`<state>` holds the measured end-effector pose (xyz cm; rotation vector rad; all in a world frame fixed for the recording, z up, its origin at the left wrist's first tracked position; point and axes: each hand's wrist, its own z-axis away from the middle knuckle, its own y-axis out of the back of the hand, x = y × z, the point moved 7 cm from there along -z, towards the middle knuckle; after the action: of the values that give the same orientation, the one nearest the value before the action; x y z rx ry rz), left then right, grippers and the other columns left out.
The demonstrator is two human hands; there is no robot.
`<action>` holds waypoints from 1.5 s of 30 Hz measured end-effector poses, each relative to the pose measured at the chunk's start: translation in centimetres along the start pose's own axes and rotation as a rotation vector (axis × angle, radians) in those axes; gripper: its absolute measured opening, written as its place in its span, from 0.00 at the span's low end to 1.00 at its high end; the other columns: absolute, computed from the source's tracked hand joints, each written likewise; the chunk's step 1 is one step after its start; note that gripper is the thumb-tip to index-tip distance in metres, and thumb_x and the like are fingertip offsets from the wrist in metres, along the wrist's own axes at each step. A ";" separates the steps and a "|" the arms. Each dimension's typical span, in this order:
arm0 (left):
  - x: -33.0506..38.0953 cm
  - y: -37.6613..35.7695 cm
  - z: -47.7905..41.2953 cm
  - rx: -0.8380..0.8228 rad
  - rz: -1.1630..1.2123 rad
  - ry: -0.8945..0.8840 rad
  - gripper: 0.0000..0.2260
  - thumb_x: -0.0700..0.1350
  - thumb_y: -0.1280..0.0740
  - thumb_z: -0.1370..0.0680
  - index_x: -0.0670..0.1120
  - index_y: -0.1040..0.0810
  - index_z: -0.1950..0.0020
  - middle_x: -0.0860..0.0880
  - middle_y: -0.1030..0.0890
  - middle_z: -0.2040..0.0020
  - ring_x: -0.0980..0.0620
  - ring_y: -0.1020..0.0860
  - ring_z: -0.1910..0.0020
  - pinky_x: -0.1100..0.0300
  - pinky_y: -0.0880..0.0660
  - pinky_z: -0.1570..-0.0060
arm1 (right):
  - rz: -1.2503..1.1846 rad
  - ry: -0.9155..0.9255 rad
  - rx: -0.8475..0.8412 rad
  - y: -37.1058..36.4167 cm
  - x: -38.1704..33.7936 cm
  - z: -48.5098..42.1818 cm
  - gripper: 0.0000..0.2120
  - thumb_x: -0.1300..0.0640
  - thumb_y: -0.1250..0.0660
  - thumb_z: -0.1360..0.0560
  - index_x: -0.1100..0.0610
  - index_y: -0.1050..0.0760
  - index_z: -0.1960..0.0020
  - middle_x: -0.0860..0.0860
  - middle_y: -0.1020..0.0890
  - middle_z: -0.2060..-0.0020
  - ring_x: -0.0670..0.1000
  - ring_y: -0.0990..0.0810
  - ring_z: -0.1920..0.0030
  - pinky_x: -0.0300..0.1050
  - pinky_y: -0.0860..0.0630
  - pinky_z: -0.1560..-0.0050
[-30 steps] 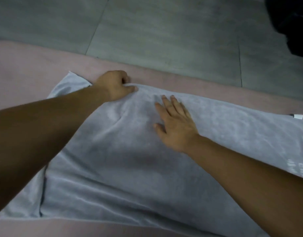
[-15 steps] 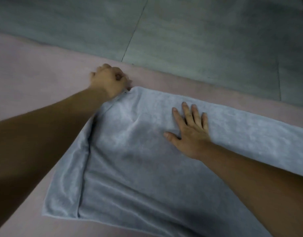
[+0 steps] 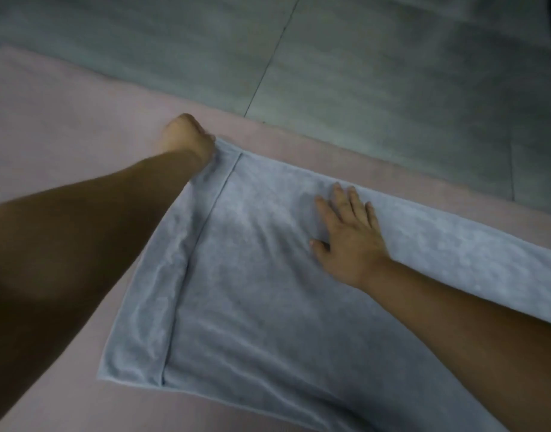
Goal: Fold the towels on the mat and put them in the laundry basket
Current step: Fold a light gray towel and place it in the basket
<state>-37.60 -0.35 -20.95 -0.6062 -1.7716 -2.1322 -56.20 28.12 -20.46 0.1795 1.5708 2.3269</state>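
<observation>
On the pale pink fabric mat (image 3: 50, 120), the left hand (image 3: 187, 138) is curled into a fist at the far left corner of a blue-grey terry towel (image 3: 252, 307), gripping the cloth there. The towel lies folded over on the mat, its lower layer showing as a strip along the left edge. The right hand (image 3: 349, 241) rests flat on top, fingers straight and spread. Beyond the mat lies a grey tiled floor (image 3: 392, 73).
</observation>
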 end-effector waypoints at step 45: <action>-14.4 2.8 14.9 -0.012 0.095 0.035 0.13 0.59 0.26 0.27 0.54 0.25 0.53 0.52 0.27 0.51 0.48 0.26 0.50 0.50 0.26 0.46 | -0.908 -0.329 0.274 0.8 -12.4 -11.0 0.10 0.53 0.36 0.22 0.49 0.33 0.60 0.55 0.16 0.62 0.55 0.15 0.65 0.48 0.19 0.66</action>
<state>-21.92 13.26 -23.55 -0.6393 -1.6789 -2.0784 -47.81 14.01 -23.02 -0.0803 1.3849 1.3153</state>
